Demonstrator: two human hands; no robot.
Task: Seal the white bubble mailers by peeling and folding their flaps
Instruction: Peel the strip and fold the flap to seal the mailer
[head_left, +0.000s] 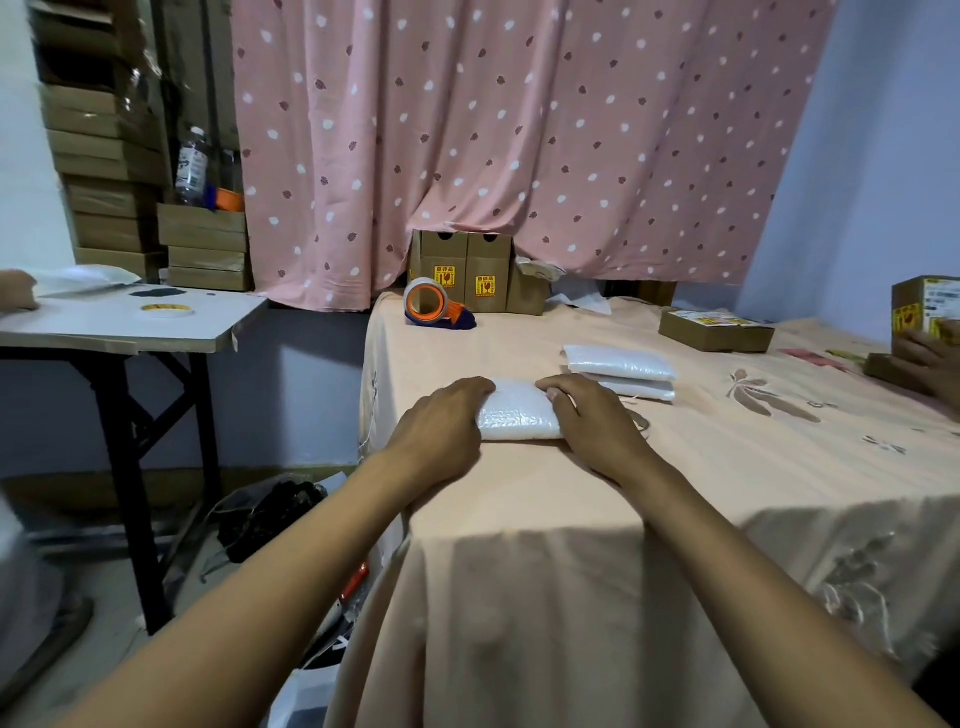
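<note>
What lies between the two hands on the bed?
The head view shows a white bubble mailer between the left hand and the right hand; both hands press its ends.

Two brown boxes (465, 270) are standing side by side at the back of the surface; each is wearing a yellow sticker (445, 276) with red marks and a red cup picture, but the words are too small to read; a flat box (716, 329) and a tall box (923, 307) on the right are showing white and yellow labels, too blurry to read; a bottle (192, 165) is showing a blurry label.
</note>
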